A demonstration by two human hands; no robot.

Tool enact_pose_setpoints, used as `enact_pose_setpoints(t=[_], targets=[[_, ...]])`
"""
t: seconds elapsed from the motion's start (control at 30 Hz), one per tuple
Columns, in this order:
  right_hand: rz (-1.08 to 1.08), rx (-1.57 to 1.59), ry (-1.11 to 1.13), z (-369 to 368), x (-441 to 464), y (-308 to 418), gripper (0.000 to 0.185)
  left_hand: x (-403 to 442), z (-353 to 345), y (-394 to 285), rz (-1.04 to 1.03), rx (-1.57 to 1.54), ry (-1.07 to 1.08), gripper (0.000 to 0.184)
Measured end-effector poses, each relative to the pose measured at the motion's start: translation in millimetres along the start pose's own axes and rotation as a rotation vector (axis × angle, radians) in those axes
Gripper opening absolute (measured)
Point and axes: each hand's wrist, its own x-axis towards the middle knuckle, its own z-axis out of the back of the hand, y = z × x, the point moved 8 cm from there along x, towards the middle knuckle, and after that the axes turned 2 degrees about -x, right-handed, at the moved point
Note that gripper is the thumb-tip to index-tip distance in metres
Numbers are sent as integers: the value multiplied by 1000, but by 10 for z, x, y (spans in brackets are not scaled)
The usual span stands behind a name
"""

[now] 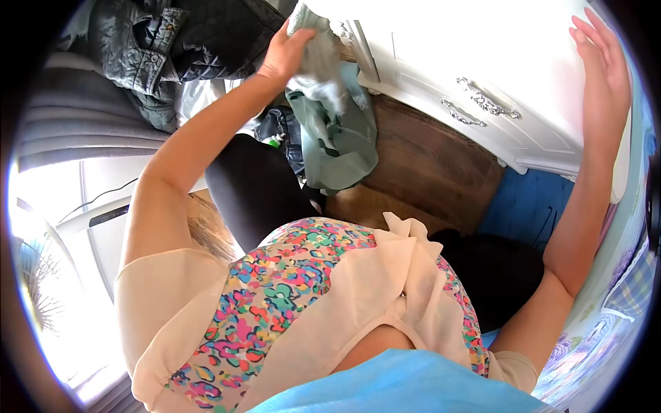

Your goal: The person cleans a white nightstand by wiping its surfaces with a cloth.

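Observation:
My left hand (286, 54) is raised at the upper middle, its fingers closed round a pale grey-white cloth (320, 58). The cloth hangs down and is partly smeared by motion, so its kind does not show. Under it lies a grey-green piece of fabric (341, 148), crumpled on the floor. At the upper right, my right hand (606, 51) is open with fingers stretched out, beside the white furniture top (509, 34). Nothing shows in it, and whether it touches the surface I cannot tell.
White drawers with ornate metal handles (489, 100) stand ahead on a dark wooden floor (427, 162). Dark quilted jackets (213, 38) hang at the upper left, above a black bag (282, 131). A blue item (516, 203) lies right of my legs; patterned bedding (630, 289) borders the right.

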Motion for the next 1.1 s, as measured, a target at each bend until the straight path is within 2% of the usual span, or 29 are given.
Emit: enact_pose_setpoints(t=[0.03,0.1,0.13,0.2,0.23,0.3,0.33,0.37,0.43,0.57,0.63,0.67,0.7,0.8,0.87,0.9,0.97,1.0,1.1], targets=[[14,-9,-10,3,-1,10,45,-21,-128,-58,-107,-106,37,49],[38,-19,-16,1,10,62,44,-130,-361,-38,-406,189,-135,52],[28,-76,0,-14,14,76,44,-143,-440,-39,-459,205,-86,54],[22,-131,15,-44,18,73,44,-65,-531,88,-237,313,45,57],[-23,-40,61,-95,19,9,43,-77,-586,202,-93,404,125,57],[-57,46,115,-157,-25,16,43,-279,-644,358,66,529,171,58],[-40,-73,126,-142,-31,45,43,-259,-656,300,52,520,162,58],[-35,-192,144,-157,-47,54,42,-261,-610,196,18,312,99,57],[-70,-128,176,-145,-73,22,42,-394,-507,66,-14,-98,-17,56],[-84,-84,195,-179,-80,23,41,-694,-365,-981,-638,302,-230,57],[-36,-125,208,-210,-99,57,41,-600,-547,-550,-588,200,-299,64],[11,-160,223,-237,-102,93,41,-618,-638,-502,-571,262,-309,71],[18,-157,225,-249,-92,102,41,-597,-693,-423,-503,287,-291,72],[34,-166,242,-276,-100,93,41,-545,-587,-394,-523,249,-229,74],[21,-176,270,-294,-101,65,41,-413,-604,61,-101,221,-33,74],[29,-181,269,-287,-106,83,41,-420,-595,273,31,251,-33,69],[81,-195,260,-287,-114,117,44,-584,-605,183,-163,347,-246,61],[72,-195,273,-295,-140,115,44,-593,-584,148,-164,174,-247,60],[38,-157,252,-309,-90,105,41,-627,-409,-357,-331,-134,-266,40]])
